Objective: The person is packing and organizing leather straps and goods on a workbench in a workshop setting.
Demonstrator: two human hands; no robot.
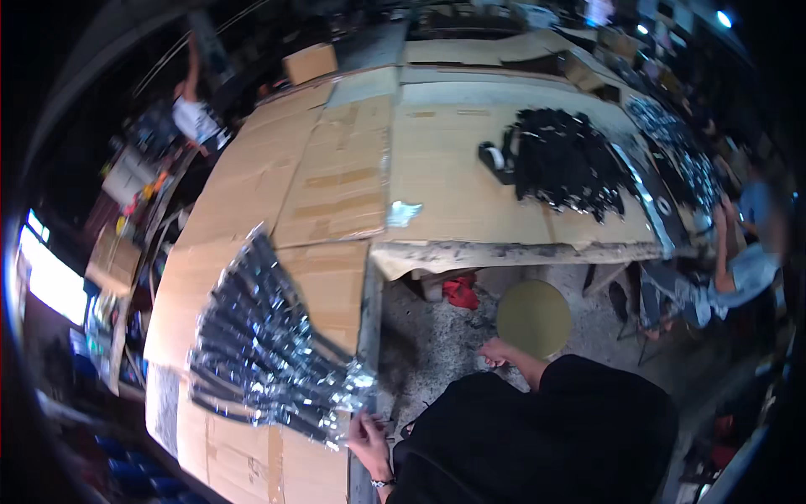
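Observation:
A fanned pile of dark strips in shiny clear plastic (271, 353) lies on the cardboard-covered table to my left. My left hand (369, 444) is at the table's edge, beside the pile's near end, with its fingers slightly apart. Nothing shows in its grasp; whether the fingertips touch the plastic is unclear. My right hand (496, 353) hangs over the floor with its fingers curled, and no object is visible in it. Just beyond it is a round yellowish stool seat (534, 318).
Across the far cardboard-covered table (441, 170) lie a heap of black strips (567, 164), a tape dispenser (496, 160) and a plastic scrap (403, 213). A red cloth or bag (461, 292) is on the floor. One person (743, 271) sits at right; another (195, 120) stands far left.

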